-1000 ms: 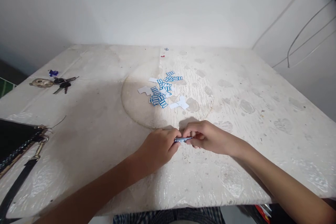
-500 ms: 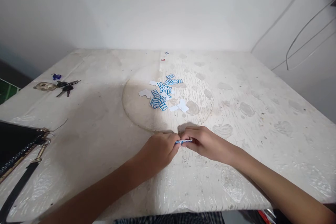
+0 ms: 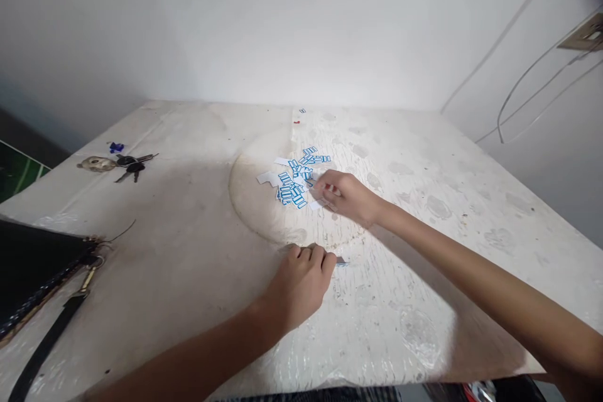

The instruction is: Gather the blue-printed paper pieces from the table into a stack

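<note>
My left hand [image 3: 304,279] rests low over the table near its front, fingers curled closed around a small flat card piece [image 3: 342,261] whose end sticks out on the right. Farther forward, my right hand [image 3: 342,196] is at the right side of a loose pile of blue-and-white card pieces [image 3: 291,188]. Its fingers are pinched on a piece with red marks that shows between them; most of that piece is hidden. One white blank-faced piece [image 3: 316,205] lies just under the fingers. Another white piece [image 3: 267,178] lies at the pile's left side.
On the left of the table [image 3: 188,276] lie a bunch of keys [image 3: 132,164] and a small purple item [image 3: 115,147]. A black bag [image 3: 42,270] with a strap is at the left edge. Tiny red [image 3: 296,122] and blue scraps are at the back, near the wall [image 3: 292,31].
My right hand has left my left hand and moved forward to the pile, over the white pieces there. My left hand keeps the card piece. The view has tilted up slightly.
</note>
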A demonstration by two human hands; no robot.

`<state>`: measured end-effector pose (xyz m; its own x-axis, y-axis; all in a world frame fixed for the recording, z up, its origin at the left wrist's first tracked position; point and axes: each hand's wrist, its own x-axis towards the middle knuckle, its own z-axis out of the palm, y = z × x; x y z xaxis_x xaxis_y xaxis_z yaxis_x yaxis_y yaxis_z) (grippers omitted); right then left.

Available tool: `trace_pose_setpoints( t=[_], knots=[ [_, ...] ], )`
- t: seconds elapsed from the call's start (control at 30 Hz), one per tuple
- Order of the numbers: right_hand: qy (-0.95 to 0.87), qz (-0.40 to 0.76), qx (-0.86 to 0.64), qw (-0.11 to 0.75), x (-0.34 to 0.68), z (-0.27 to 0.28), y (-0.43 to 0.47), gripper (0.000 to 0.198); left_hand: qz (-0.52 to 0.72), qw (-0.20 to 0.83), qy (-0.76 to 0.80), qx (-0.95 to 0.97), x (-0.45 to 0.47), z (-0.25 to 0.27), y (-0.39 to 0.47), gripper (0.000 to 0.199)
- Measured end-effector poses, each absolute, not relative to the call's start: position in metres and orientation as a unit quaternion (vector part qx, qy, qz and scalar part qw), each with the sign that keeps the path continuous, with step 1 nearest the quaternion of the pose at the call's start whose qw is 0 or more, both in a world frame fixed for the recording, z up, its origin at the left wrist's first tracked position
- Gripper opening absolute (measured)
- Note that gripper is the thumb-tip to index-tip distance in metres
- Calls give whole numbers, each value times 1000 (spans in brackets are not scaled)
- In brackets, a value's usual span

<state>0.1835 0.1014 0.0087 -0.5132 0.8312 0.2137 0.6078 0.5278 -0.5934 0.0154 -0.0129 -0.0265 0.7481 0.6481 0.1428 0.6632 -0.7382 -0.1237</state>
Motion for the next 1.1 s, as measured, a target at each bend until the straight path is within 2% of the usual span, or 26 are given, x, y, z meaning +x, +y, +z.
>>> trace_pose_setpoints(
  t=[0.1, 0.2, 0.33, 0.5, 0.77, 0.93, 1.1],
  knots=[
    [-873, 235, -390, 172, 159, 10, 136, 31, -27, 62, -354, -933, 14, -25, -13, 15],
    [-881, 252, -381, 123, 143, 13, 159, 32, -22, 40, -355, -934, 13, -25, -13, 18],
    [-856, 281, -417, 117, 145, 13, 169, 30, -26, 20, -358, -933, 12, -25, -14, 18],
    [-814, 344, -445, 145, 165, 13, 163, 18, -38, 13, -357, -933, 11, -24, -14, 17],
    [-742, 429, -491, 159, 200, 25, 121, 23, -42, 9, -358, -933, 11, -22, -12, 15],
    [-739, 380, -528, 177, 209, 19, 90, 6, -45, 13, -354, -934, 11, -20, -12, 15],
    [-769, 258, -554, 186, 190, 11, 101, 13, -38, 21, -353, -935, 11, -17, -10, 13]
  ],
)
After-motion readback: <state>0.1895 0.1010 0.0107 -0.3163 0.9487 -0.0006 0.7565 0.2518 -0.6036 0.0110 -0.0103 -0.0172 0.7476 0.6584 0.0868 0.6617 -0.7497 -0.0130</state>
